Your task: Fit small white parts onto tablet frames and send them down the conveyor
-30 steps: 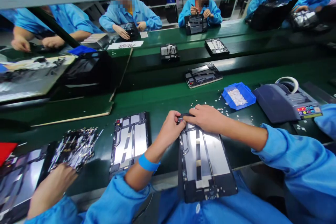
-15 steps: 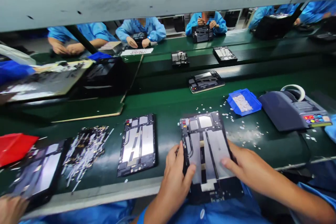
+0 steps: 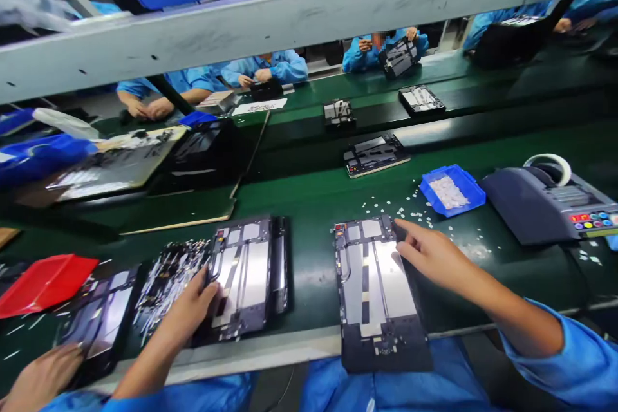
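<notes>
Left hand (image 3: 190,306), arm stretched forward-left, lies open with fingers spread on the near left corner of the left tablet chassis (image 3: 253,273). Right hand (image 3: 429,254), open with forefinger extended, touches the far right edge of the centre tablet chassis (image 3: 374,283). These 2 chassis lie on the green bench (image 3: 309,206), long axes pointing away from the person. Any printing is too small to read.

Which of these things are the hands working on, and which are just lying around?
In hand: left hand on left tablet frame; right hand on right tablet frame.
Lying about: blue tray, tape dispenser, red tray, loose white bits.
</notes>
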`<state>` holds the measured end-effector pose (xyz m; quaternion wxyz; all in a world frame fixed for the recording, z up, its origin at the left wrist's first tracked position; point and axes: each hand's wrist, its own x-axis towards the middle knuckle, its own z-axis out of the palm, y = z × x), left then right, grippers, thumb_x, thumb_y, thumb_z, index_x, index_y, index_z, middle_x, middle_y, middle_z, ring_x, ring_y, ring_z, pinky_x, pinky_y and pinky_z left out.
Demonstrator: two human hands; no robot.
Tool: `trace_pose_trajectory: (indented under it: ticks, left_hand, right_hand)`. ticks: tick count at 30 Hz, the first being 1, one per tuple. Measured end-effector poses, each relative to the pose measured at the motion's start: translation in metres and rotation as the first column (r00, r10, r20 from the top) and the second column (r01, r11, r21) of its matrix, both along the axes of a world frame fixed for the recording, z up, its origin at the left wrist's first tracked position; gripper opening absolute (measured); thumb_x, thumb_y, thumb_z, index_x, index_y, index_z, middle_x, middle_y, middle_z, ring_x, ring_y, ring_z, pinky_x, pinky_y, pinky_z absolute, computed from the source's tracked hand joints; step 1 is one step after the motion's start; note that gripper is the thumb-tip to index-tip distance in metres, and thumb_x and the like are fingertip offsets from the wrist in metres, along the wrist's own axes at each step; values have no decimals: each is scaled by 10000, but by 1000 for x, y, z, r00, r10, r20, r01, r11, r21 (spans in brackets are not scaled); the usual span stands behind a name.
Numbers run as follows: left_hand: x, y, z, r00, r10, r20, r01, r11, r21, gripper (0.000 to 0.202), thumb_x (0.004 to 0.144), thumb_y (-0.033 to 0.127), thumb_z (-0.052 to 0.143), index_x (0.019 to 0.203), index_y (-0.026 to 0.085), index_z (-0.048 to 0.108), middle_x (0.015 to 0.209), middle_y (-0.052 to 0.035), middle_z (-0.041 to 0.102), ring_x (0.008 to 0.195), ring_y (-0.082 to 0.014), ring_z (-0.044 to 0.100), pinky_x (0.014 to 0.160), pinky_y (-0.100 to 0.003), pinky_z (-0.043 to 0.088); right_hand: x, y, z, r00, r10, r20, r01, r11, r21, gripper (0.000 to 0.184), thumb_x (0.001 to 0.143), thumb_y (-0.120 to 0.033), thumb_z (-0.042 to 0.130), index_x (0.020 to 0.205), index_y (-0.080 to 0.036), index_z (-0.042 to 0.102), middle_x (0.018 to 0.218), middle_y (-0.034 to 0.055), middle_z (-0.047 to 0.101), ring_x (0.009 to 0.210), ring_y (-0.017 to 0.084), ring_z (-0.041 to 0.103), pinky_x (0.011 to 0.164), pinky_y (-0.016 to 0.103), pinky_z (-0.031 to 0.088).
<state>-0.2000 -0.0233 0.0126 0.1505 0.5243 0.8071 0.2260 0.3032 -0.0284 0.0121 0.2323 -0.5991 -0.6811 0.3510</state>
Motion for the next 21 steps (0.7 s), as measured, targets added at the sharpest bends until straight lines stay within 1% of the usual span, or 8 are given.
trace_pose_trajectory:
  ticks: [2, 4, 7, 10, 12, 15, 18, 21]
  left_hand:
    - [21, 3, 0, 963, -104, -250, 123, 991, 59, 503, 804, 442, 595, 1255, 232, 668, 1064, -128, 715, 1151, -457, 634, 1030, -682, 473]
    - [64, 10, 4, 886, -309, -346, 365, 925, 107, 452, 909, 405, 523, 1305, 231, 655, 1166, -143, 699, 1180, -417, 621, 1056, -630, 471]
    - [146, 33, 7, 620, -727, -295, 767, 641, 31, 450, 980, 200, 432, 1343, 307, 675, 1196, -104, 703, 1114, -298, 651, 999, -456, 520]
    - [204, 67, 4, 382, -842, -381, 893, 442, -81, 605, 952, 45, 392, 1407, 354, 646, 1313, -120, 657, 1069, -281, 643, 924, -442, 522]
    - [218, 85, 1, 285, -853, -437, 912, 382, -150, 580, 952, 32, 414, 1379, 337, 663, 1382, -132, 622, 1094, -288, 632, 918, -449, 515]
    - [212, 96, -1, 215, -845, -489, 922, 341, -183, 395, 958, 65, 489, 1193, 263, 738, 1383, -143, 626, 1151, -309, 609, 935, -457, 507]
    - [202, 93, -4, 217, -815, -537, 946, 312, -91, 310, 960, 69, 503, 1053, 228, 752, 1337, -150, 661, 1171, -313, 607, 932, -454, 507]
    - [199, 85, -14, 276, -752, -599, 957, 274, 96, 302, 970, 77, 493, 972, 231, 753, 1250, -123, 703, 1110, -286, 636, 895, -421, 516]
  right_hand:
    - [1, 11, -5, 999, -9, 53, 7, 1000, 28, 561, 970, -372, 527, 1471, -128, 589, 819, 26, 735, 705, 199, 647, 690, 319, 476]
    - [-4, 21, -6, 997, 13, 79, -18, 998, 57, 521, 969, -339, 531, 1442, -142, 619, 842, 29, 747, 729, 198, 658, 697, 311, 471]
    - [-22, 34, -3, 993, 47, 104, -58, 992, 109, 490, 965, -290, 546, 1427, -149, 633, 903, 43, 768, 770, 196, 676, 730, 303, 479]
    - [-36, 39, -1, 989, 62, 137, -83, 985, 154, 469, 970, -278, 561, 1414, -153, 644, 979, 65, 781, 812, 198, 696, 783, 308, 496]
    - [-37, 38, 0, 988, 70, 141, -94, 981, 168, 459, 973, -281, 563, 1407, -159, 650, 1021, 74, 786, 832, 201, 708, 810, 314, 508]
    - [-35, 37, 0, 989, 69, 128, -91, 981, 170, 459, 975, -280, 567, 1409, -158, 652, 1075, 89, 792, 877, 216, 727, 850, 329, 525]
    - [-43, 47, -2, 993, 64, 99, -81, 980, 180, 435, 974, -236, 554, 1383, -153, 675, 1174, 111, 782, 1031, 241, 730, 940, 347, 522]
    - [-63, 69, -5, 987, 161, -1, -159, 973, 169, 390, 964, -170, 540, 1307, -181, 727, 1264, 92, 759, 1146, 227, 701, 991, 319, 501]
